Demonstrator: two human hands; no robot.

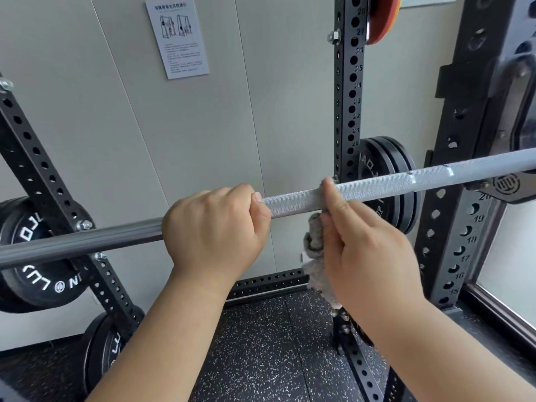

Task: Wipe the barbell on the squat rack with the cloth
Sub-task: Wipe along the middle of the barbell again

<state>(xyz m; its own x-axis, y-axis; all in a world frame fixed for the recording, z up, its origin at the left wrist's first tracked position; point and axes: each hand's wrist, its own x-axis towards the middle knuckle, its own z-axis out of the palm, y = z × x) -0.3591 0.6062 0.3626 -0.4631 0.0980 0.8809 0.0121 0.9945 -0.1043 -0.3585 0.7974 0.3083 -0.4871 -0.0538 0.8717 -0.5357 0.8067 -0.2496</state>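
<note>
Barbell (377, 185) silver, knurled; cloth (314, 242) grey; rack (349, 91) black w/ holes; floor (261, 343) black, white-speckled.

A: Bar?
B: Bar (377, 184) runs left to right, in front of the rear upright (346, 111).
A: Hands?
B: Left hand (214, 227) on the bar, left of the right hand (368, 250). Cloth (314, 239) between right hand and bar, hanging below.
A: Behind?
B: Plates (387, 158) right of upright; notice (177, 36) on wall (232, 111), above.
</note>
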